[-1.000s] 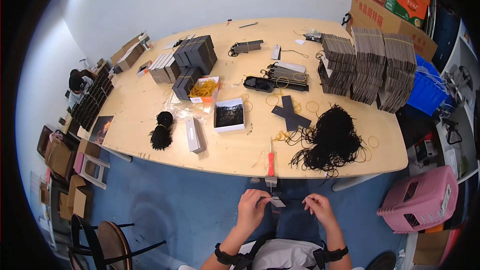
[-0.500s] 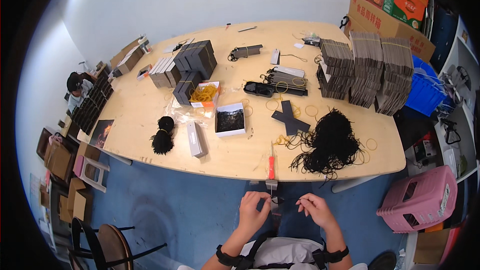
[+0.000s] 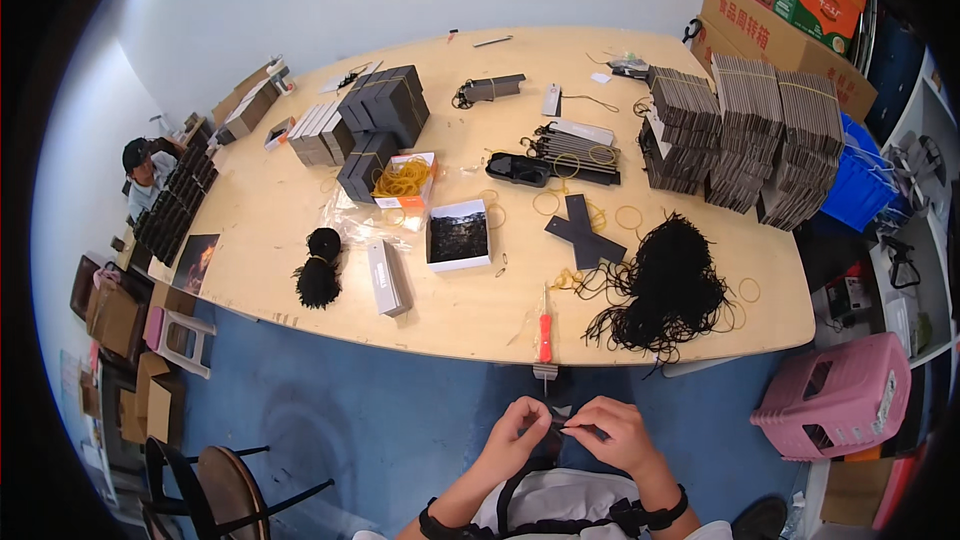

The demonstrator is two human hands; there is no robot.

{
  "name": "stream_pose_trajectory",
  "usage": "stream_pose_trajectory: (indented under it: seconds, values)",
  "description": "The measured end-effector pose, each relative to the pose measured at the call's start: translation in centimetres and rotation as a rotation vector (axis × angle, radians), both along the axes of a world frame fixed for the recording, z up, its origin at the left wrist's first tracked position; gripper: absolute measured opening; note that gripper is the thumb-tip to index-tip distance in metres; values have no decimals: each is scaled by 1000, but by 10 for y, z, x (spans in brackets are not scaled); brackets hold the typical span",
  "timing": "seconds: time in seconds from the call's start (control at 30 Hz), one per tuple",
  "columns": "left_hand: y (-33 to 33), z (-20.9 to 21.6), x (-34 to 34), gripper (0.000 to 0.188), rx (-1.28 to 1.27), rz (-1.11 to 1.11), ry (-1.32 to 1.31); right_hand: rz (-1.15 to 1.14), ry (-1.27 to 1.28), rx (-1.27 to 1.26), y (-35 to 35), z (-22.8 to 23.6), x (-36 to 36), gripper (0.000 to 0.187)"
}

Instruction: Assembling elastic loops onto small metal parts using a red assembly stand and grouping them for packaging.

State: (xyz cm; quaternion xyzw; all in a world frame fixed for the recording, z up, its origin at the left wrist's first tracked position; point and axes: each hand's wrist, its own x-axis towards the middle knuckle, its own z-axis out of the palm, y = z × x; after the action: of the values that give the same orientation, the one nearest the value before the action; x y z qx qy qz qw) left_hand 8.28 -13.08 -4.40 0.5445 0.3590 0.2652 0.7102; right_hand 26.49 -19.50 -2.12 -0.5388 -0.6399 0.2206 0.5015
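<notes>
Just off the table's near edge, both of my hands are close together. My left hand is closed in a pinch, fingertips turned toward the right. My right hand pinches beside it, on what looks like a thin black cord. What the left fingertips hold is too small and hidden to make out. Beyond the hands, a red-handled tool with a thin shaft lies at the table edge, above a small grey piece. To its right lies a loose heap of black cords.
On the table stand a white box with dark contents, a tied black cord bundle, grey tags, crossed dark strips and stacked cards. A person sits far left. A pink crate stands at right.
My right hand has moved left to meet the left hand, closing the gap between them. Both hands are slightly lower in view. The table things have barely shifted in the picture.
</notes>
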Motion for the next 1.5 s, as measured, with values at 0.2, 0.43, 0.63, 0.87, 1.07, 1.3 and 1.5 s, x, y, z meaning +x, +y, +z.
stream_pose_trajectory:
  seconds: [0.2, 0.43, 0.63, 0.87, 1.07, 1.3, 1.5]
  values:
    - [3, 7, 5, 4, 30, -54, -66, -5, 195, -106, 1, -6, 0, 17]
    - [-4, 16, 14, 8, 77, -57, -72, -27, 175, -95, 0, -11, 2, 16]
    - [-1, 32, 23, 8, 176, -37, -73, -118, 150, -17, 3, -16, 5, 25]
    - [13, 71, 26, 9, 327, -16, 78, 687, 1113, -490, -5, -30, 15, 46]
    - [36, 74, 25, 13, 97, 104, -78, 495, 859, -439, -8, -34, 16, 37]
    - [52, 70, 35, 10, 19, 183, -246, 554, 896, -546, -4, -19, 12, 41]
    - [78, 69, 31, 9, 112, 349, -219, 345, 623, -465, -3, -2, 20, 43]
